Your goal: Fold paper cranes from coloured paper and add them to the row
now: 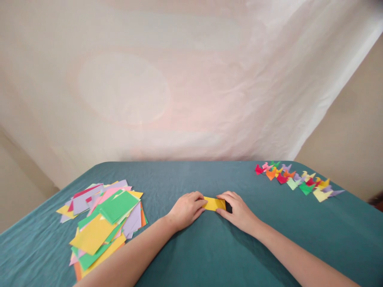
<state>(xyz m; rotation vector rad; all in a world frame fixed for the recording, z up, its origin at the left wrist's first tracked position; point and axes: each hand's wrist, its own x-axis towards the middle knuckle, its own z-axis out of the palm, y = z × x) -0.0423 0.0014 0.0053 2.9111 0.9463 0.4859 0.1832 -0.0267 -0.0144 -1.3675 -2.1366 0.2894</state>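
Note:
A yellow paper strip (214, 203), folded into a narrow rectangle, lies flat on the teal tablecloth (209, 247) between my hands. My left hand (187, 209) presses its left end with curled fingers. The fingers of my right hand (237, 211) are closed on its right end, pinching it against the cloth. Both forearms reach in from the bottom edge.
A loose heap of coloured paper squares (103, 217) lies at the left. Several small folded paper figures (295, 181) in many colours sit in a row at the far right. A pale cloth backdrop (179, 87) hangs behind the table's far edge.

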